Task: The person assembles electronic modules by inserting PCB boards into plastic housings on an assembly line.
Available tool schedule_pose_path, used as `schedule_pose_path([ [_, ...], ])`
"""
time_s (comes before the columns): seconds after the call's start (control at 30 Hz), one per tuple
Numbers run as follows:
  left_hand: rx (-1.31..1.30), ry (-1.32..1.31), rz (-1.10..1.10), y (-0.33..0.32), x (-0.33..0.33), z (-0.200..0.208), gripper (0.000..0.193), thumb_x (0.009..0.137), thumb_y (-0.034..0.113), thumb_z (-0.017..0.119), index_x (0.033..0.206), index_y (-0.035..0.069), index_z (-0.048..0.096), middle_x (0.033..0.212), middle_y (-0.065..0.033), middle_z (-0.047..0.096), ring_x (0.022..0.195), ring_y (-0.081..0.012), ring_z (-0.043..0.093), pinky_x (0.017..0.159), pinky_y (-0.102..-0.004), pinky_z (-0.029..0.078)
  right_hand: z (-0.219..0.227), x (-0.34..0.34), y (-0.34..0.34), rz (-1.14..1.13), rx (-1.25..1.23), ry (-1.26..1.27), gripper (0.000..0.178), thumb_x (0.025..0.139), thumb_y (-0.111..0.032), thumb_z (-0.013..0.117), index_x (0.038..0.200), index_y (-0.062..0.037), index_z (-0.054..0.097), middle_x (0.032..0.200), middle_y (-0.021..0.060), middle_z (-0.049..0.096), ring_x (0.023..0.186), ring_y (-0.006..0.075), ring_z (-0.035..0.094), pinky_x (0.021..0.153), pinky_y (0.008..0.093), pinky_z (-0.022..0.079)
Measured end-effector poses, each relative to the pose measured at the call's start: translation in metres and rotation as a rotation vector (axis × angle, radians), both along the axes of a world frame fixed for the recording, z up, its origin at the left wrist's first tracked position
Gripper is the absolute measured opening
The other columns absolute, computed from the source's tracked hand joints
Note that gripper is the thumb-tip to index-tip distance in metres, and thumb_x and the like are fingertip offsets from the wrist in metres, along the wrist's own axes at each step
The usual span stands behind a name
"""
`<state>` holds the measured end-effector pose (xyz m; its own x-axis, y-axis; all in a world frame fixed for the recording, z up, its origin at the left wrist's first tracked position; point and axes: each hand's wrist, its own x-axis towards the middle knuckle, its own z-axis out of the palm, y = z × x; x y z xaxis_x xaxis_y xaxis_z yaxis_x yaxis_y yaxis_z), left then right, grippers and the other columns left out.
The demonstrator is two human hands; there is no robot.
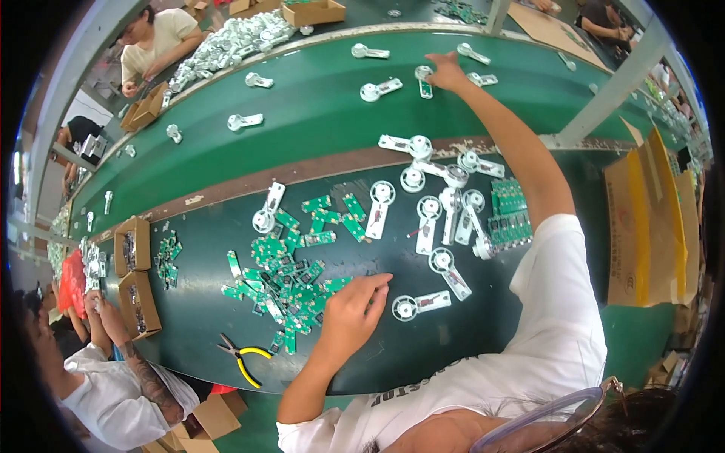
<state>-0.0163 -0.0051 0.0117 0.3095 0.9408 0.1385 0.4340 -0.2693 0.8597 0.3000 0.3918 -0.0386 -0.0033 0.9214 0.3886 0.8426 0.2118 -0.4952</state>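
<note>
My right hand [448,72] reaches far over the green conveyor belt with its fingers apart. One fingertip is at the edge of a white plastic housing [424,81] with a round head and a green circuit board in its handle. My left hand [353,311] is over the dark table beside a pile of green circuit boards [283,283], fingers stretched out and nothing seen in them. Just right of it lies a white housing [421,305]. More white housings [427,223] are grouped in front of me, next to stacked circuit boards [510,215].
Yellow-handled pliers [245,359] lie near the table's front edge. Small cardboard boxes [137,302] stand at the left, a large carton [651,226] at the right. A metal post [604,94] rises beside the belt. Co-workers sit at the left [113,392] and far left [162,41].
</note>
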Motion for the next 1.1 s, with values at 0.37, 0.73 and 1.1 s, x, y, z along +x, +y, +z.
schedule_pose_path([
  [0.37, 0.371, 0.754, 0.183, 0.004, -0.045, 0.000, 0.022, 0.071, 0.002, 0.061, 0.091, 0.008, 0.066, 0.087, -0.0063, 0.055, 0.080, -0.0244, 0.055, 0.070, -0.0354, 0.047, 0.012, 0.120, -0.045, -0.010, -0.230, -0.753, 0.070, 0.076, 0.003, 0.054, 0.137, -0.0226, 0.031, 0.115, 0.0228, 0.050, 0.107, 0.0418, 0.052, 0.091, 0.0504, 0.042],
  [0.73, 0.269, 0.219, 0.483, 0.000, -0.058, 0.017, 0.018, 0.072, -0.001, 0.072, 0.087, 0.005, 0.064, 0.080, -0.0073, 0.053, 0.065, -0.0190, 0.057, 0.056, -0.0294, 0.048, 0.119, -0.026, -0.196, 0.301, -0.299, 0.543, 0.069, 0.078, -0.006, 0.067, 0.138, -0.0153, 0.035, 0.089, 0.0025, 0.064, 0.069, 0.0068, 0.056, 0.057, 0.0218, 0.044],
  [1.1, 0.050, -0.241, 0.144, -0.022, 0.007, 0.000, 0.006, 0.083, -0.005, 0.060, 0.089, -0.004, 0.061, 0.082, -0.0116, 0.064, 0.067, -0.0159, 0.061, 0.061, -0.0258, 0.049, 0.066, -0.124, -0.353, 0.737, -0.478, 1.025, 0.061, 0.084, -0.008, 0.063, 0.134, -0.0091, 0.028, 0.084, 0.0020, 0.050, 0.062, 0.0041, 0.044, 0.052, 0.0238, 0.037],
])
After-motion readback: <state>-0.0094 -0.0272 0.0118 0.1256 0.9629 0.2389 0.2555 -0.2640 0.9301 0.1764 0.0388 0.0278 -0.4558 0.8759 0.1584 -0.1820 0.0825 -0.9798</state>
